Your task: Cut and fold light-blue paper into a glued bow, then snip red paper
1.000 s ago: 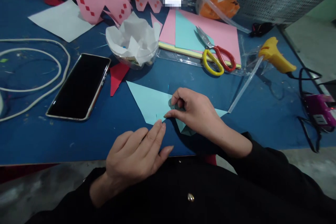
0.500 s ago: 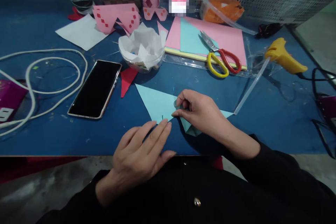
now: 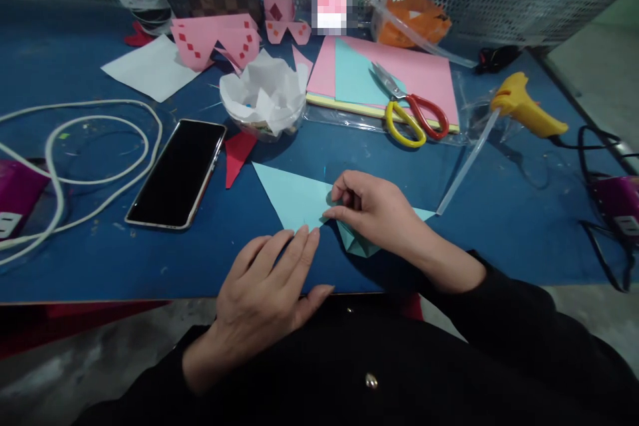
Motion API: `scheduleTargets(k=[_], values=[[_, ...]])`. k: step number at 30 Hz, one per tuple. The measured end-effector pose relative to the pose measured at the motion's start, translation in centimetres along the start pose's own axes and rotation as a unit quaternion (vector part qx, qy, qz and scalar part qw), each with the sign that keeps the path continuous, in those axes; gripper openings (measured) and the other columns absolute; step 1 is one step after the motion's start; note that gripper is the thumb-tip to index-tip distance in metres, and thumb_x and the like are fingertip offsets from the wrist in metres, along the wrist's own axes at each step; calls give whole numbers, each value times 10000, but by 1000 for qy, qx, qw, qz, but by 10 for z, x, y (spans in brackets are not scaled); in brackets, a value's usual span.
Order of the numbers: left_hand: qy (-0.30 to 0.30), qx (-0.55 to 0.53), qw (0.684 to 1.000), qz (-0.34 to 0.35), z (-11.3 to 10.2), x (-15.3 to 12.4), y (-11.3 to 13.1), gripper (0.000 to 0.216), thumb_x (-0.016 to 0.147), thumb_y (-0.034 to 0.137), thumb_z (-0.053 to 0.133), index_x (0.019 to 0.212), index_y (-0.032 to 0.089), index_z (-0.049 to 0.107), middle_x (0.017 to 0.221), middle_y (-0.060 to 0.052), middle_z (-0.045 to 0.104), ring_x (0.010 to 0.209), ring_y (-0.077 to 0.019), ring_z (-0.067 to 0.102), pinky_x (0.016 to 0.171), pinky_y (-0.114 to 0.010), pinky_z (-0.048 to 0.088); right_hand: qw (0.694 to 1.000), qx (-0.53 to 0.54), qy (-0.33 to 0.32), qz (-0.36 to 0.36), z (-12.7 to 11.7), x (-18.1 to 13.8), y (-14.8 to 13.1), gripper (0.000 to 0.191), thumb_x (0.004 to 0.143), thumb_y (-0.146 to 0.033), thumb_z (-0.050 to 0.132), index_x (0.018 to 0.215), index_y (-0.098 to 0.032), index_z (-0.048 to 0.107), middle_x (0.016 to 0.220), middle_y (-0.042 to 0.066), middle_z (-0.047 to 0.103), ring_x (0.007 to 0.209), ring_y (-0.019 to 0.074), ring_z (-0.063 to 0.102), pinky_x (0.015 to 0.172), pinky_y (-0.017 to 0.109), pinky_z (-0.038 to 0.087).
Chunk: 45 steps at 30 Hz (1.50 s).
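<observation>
A light blue paper (image 3: 292,196), folded into a triangle, lies on the blue table (image 3: 150,259) near its front edge. My right hand (image 3: 379,213) rests on the middle of it, fingers curled and pinching a fold of the paper. My left hand (image 3: 267,289) lies flat at the table's edge, fingers stretched together, their tips touching the paper's near corner.
A black phone (image 3: 177,173) and a red paper scrap (image 3: 237,153) lie left of the paper. Behind it are a bowl of white paper (image 3: 264,96), pink and blue sheets (image 3: 424,73), scissors (image 3: 412,116) and a yellow glue gun (image 3: 526,110). White cable (image 3: 100,166) loops at left.
Both hands stay on the blue paper almost unmoved. The view has shifted slightly, so everything sits a little differently in the frame.
</observation>
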<state>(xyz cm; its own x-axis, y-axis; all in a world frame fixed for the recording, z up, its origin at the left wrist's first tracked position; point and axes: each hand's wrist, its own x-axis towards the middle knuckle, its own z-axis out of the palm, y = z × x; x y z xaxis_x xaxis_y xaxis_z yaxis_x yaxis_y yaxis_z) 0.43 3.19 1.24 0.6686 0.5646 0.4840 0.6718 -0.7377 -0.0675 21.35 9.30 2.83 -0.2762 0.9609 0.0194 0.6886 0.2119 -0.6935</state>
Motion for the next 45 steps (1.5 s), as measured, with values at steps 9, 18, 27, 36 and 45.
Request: scheduleTargets(k=[9, 18, 27, 36, 45], values=[[-8, 9, 1000, -13, 1, 6, 5, 604, 905, 533, 547, 1266, 56, 625, 1086, -130, 757, 963, -283, 678, 836, -421, 456, 1000, -25, -3, -3, 1, 3, -2, 225, 758, -122, 759, 774, -211, 553, 736, -36, 541, 638, 120, 478, 588, 259, 322], [-35, 10, 999, -5, 1, 20, 8, 583, 932, 500, 516, 1214, 2, 632, 1131, -198, 726, 999, -324, 647, 832, -430, 472, 999, 34, 11, -23, 0, 4, 6, 127, 871, -180, 648, 765, -199, 582, 644, -64, 516, 572, 102, 433, 559, 234, 326], [-40, -25, 998, -43, -5, 25, 1, 292, 931, 261, 565, 1165, 112, 656, 1042, -132, 721, 947, -289, 650, 805, -434, 506, 988, -10, 137, -74, -14, -32, -3, 89, 922, -191, 541, 850, -204, 592, 806, 9, 621, 724, 142, 563, 658, 246, 424], [3, -39, 994, -98, 5, 37, 14, 372, 886, 495, 606, 949, 129, 624, 953, -137, 687, 894, -307, 634, 746, -439, 491, 899, -193, 356, 165, -119, -39, 71, 166, 913, -296, 547, 897, -158, 639, 803, 77, 678, 742, 228, 629, 673, 354, 473], [-9, -69, 985, -159, 9, 43, 24, 119, 889, 289, 600, 874, 178, 562, 924, -94, 644, 886, -268, 600, 711, -382, 460, 859, -354, 254, 268, -170, -9, 132, 334, 951, -324, 615, 1246, -171, 588, 1261, 95, 612, 1056, 243, 638, 877, 458, 542]])
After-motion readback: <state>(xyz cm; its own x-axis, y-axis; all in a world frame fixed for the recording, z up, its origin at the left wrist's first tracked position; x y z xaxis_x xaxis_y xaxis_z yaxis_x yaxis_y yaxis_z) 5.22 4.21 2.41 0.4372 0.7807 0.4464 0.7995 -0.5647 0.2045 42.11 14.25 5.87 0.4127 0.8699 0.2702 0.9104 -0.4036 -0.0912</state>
